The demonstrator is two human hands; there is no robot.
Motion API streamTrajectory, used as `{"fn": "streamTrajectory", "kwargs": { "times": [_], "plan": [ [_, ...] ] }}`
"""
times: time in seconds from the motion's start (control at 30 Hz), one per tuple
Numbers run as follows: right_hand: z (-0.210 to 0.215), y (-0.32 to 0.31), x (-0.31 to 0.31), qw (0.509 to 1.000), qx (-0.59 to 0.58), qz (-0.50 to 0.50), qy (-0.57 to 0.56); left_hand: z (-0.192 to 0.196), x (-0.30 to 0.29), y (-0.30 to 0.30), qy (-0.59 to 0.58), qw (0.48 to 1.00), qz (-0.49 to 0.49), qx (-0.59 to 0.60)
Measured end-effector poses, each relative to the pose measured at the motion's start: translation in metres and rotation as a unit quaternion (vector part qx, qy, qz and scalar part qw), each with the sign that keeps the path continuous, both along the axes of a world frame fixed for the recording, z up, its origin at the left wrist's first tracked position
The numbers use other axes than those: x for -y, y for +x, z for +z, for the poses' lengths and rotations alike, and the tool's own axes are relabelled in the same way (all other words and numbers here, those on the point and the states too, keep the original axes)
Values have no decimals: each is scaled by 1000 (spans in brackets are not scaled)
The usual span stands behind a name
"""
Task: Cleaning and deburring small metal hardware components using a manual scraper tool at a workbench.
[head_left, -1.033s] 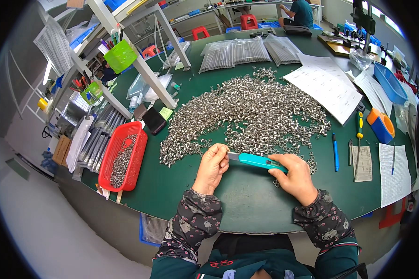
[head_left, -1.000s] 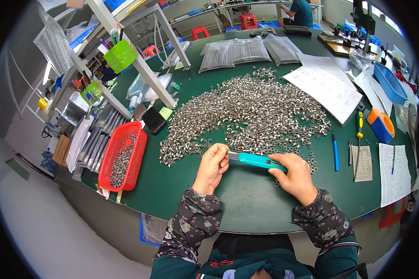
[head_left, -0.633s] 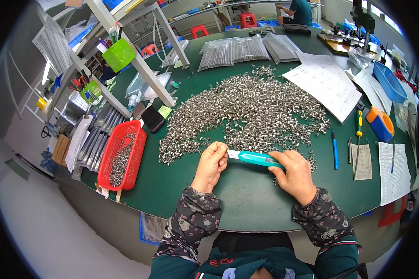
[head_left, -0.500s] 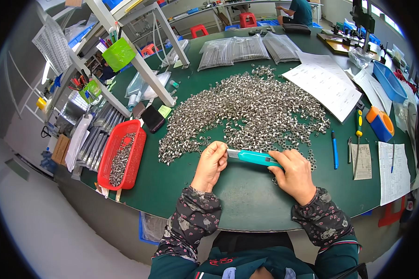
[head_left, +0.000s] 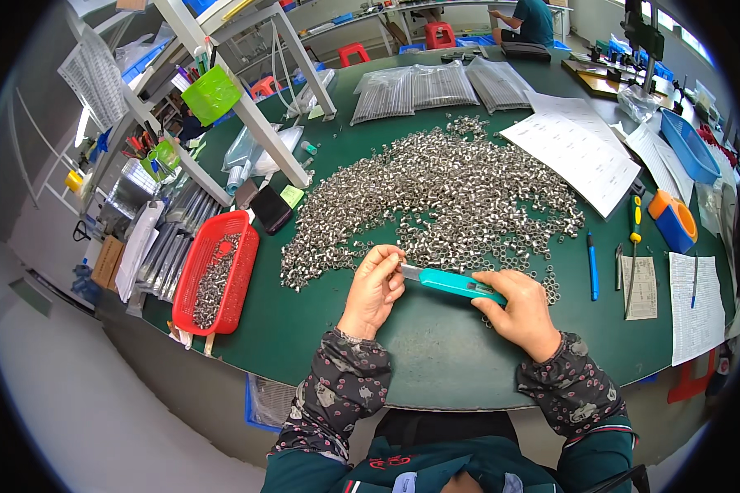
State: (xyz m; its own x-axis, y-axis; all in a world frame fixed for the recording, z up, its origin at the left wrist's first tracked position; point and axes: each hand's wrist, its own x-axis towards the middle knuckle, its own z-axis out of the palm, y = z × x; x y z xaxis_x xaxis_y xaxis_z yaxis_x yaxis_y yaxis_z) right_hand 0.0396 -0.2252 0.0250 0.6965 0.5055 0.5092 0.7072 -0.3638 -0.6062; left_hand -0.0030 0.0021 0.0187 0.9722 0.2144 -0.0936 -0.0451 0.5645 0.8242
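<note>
Head view: our right hand [head_left: 522, 312] grips a teal tool [head_left: 450, 284], left hand [head_left: 374, 287] pinching its tip; metal rings [head_left: 444, 197] heaped at twelve o'clock, red basket [head_left: 242, 271] at nine

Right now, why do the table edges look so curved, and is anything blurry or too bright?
Head view: the fisheye lens bends the green table edge and shelf posts toward a black rim; the light is even, with soft shadows; the metal parts glint; the white papers are bright but not washed out; the hands and teal tool are sharp; the far benches are small and hazy.
</note>
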Motion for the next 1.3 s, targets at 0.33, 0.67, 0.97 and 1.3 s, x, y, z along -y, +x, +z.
{"fn": "streamTrajectory", "kwargs": {
  "times": [0.33,0.67,0.97,1.3],
  "plan": [
    [-3,2,1,998,-65,15,16,-9,-3,0,16,1000,-11,20],
    [4,-2,0,999,-34,-16,-19,-12,-3,-1,50,999,6,7],
    [5,-3,0,999,17,-33,-29,-12,-2,1,73,997,3,-7],
    [5,-3,0,998,44,-34,-29,-9,1,1,102,995,16,-18]
  ]
}}
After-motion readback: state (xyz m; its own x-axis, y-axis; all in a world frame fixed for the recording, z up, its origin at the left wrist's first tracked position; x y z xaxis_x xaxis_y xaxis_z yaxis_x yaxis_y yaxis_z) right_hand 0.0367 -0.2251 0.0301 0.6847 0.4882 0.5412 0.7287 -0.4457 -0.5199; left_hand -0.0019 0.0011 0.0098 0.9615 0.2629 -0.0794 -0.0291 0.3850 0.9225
